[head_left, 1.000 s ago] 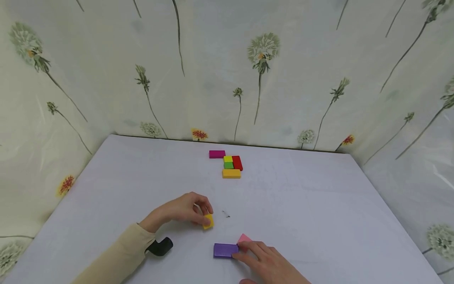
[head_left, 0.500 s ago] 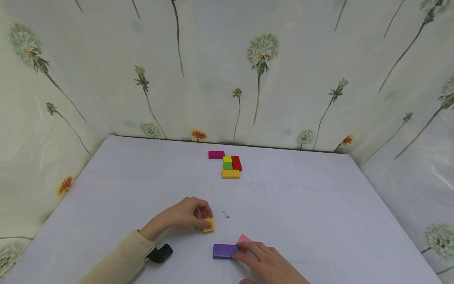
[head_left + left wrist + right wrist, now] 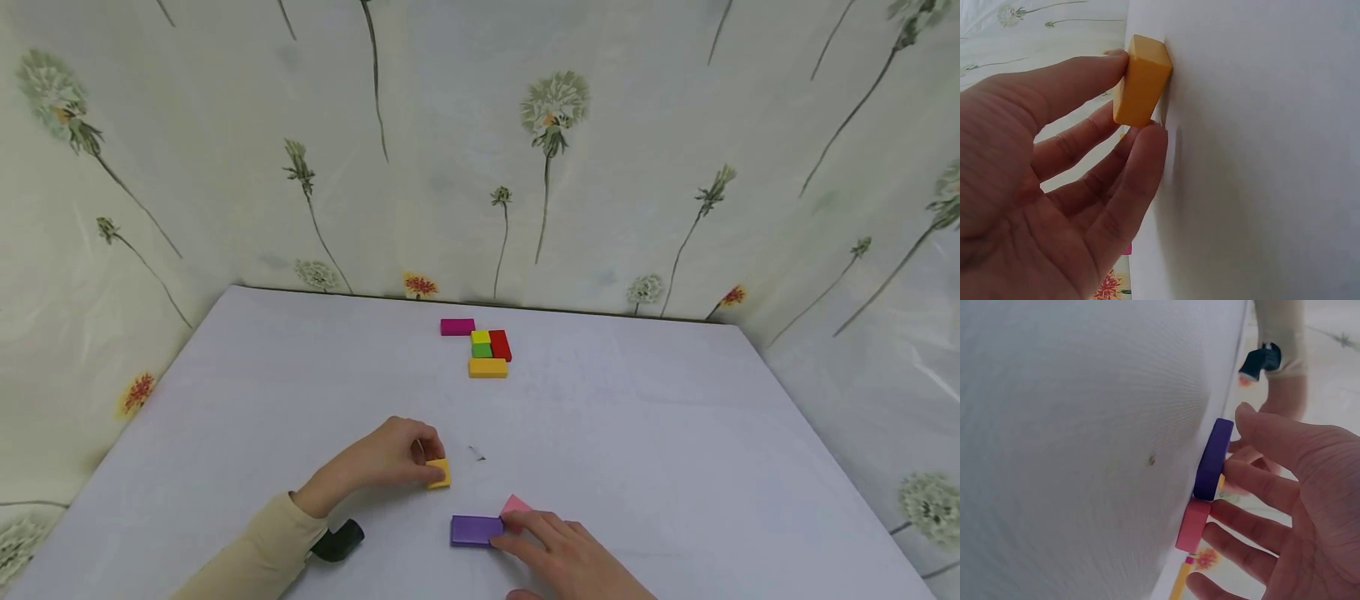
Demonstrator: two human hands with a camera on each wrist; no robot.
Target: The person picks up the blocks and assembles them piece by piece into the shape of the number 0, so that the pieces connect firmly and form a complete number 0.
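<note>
Head view: left hand (image 3: 378,460) pinches a small yellow block (image 3: 438,464) at the near half of the white table (image 3: 637,450), thumb on the block, fingers bent behind it. Whether the block bears on the table cannot be confirmed. Right hand (image 3: 566,557) has fingertips at the right end of a flat-lying purple block (image 3: 472,531) and over a pink block (image 3: 514,504) beside it; nothing is gripped. Fingers cover much of the pink block, and the right thumb is cut off at the lower edge. A dark mark (image 3: 477,454) on the table is too small to identify.

Left wrist view: the thumb presses one side of the yellow block; its far side is hidden. Judged light, stiff and not fragile; smooth faces could slip under a loose pinch. Opposite long sides appear the sound place to hold.

Right wrist view: purple and pink blocks appear to touch; the thumb stands apart from both, fingers loosely extended. Exact contact on the pink block is hard to make out. Both should handle like the yellow one; the purple, being longer, is best taken across its middle.
</note>
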